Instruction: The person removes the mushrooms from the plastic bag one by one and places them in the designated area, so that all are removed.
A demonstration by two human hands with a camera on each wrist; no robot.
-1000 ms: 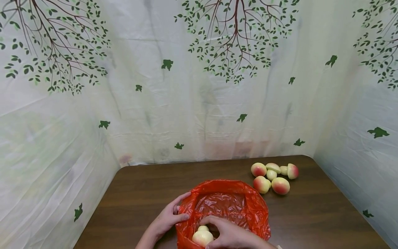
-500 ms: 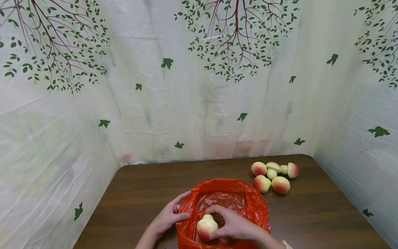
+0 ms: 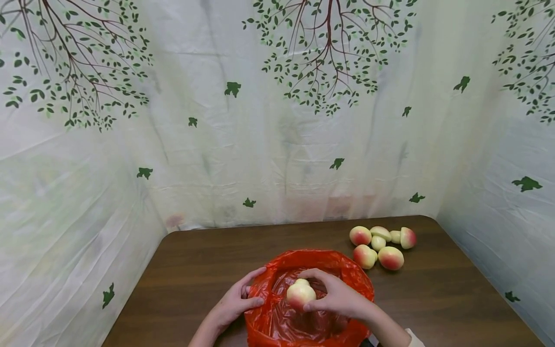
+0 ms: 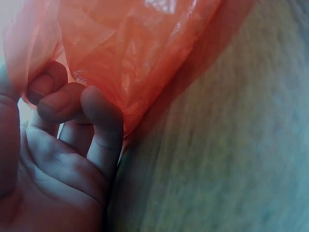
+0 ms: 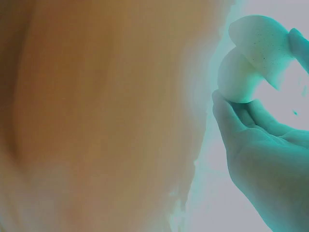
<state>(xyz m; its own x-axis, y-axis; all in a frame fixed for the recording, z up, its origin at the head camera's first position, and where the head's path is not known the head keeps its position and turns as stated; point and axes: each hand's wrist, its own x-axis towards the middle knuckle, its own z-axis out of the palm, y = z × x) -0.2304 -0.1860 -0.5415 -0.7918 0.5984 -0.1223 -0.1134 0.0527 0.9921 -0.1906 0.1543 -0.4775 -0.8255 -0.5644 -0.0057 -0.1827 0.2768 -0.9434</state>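
Note:
My right hand [image 3: 336, 295] pinches a toy mushroom [image 3: 300, 295] with a pale stem and a pink-blushed cap, over the mouth of a red plastic bag [image 3: 321, 256]. In the right wrist view the mushroom [image 5: 263, 46] sits between thumb and fingertips, cap and round stem both showing. At the bag's left rim, my left hand [image 3: 236, 301] grips the film, thumb on the near side. Curled fingers against the thin red plastic [image 4: 130, 53] fill the left wrist view. The bag stands wide open, its crinkled inside visible below the mushroom.
Several more toy mushrooms [image 3: 391, 259] lie grouped on the brown wooden table [image 3: 208, 255], behind and right of the bag. A pale curtain [image 3: 277, 144] printed with trees and leaves hangs around the table's back and sides.
My right hand has lifted the mushroom from the near left inside of the bag, moving it up and to the right. The left hand keeps its place on the rim.

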